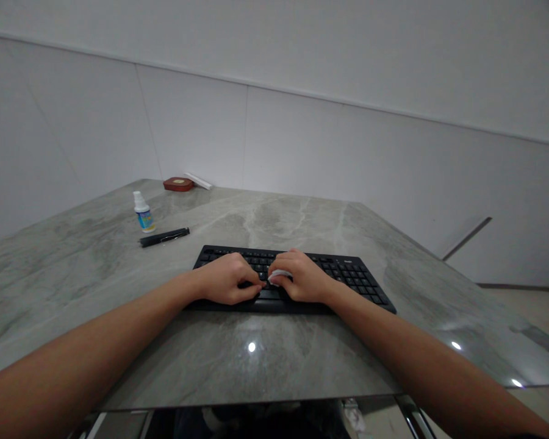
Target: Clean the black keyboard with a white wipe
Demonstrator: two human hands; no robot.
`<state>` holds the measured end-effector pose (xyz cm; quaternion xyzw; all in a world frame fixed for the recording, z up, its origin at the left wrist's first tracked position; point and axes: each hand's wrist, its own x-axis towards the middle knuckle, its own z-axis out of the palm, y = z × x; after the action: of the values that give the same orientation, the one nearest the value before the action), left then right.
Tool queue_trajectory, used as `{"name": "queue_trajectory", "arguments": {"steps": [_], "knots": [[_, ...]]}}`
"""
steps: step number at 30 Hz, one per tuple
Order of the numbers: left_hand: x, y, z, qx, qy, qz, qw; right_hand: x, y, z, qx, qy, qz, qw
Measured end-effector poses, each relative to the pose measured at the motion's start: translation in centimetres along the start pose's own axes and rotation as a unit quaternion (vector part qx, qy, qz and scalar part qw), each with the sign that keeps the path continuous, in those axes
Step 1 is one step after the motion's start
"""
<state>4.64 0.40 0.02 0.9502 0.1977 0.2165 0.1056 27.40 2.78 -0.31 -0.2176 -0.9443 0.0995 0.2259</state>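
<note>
A black keyboard lies on the grey marbled table, its long side facing me. Over its left-middle keys rests my left hand, fingers curled in and thumb tip close to the index finger. Whether anything is in that pinch is hidden. My right hand is just beside it, above the middle keys, closed on a small folded white tissue. The tissue shows between thumb and fingers, near the tips of my left hand. Both hands cover many of the keys.
To the left stands a white spray bottle with a blue label. A black brush-like tool lies in front of it. Farther back are a reddish-brown case and a white strip by the wall. The table ends close to me.
</note>
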Motion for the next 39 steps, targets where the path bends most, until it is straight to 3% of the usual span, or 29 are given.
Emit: {"name": "queue_trajectory", "arguments": {"steps": [10, 25, 32, 39], "knots": [[-0.1, -0.1, 0.1, 0.003, -0.005, -0.005, 1.000, 0.1, 1.2, 0.4, -0.009, 0.051, 0.062, 0.997], [0.0, 0.1, -0.1, -0.003, 0.001, 0.001, 1.000, -0.1, -0.1, 0.2, 0.044, -0.010, -0.048, 0.998], [0.2, 0.3, -0.2, -0.003, 0.000, -0.001, 1.000, 0.0, 0.0, 0.3, 0.020, 0.015, -0.036, 0.999], [0.0, 0.1, 0.0, -0.009, 0.004, 0.001, 1.000, -0.1, -0.1, -0.7, 0.057, -0.038, -0.058, 0.996]]}}
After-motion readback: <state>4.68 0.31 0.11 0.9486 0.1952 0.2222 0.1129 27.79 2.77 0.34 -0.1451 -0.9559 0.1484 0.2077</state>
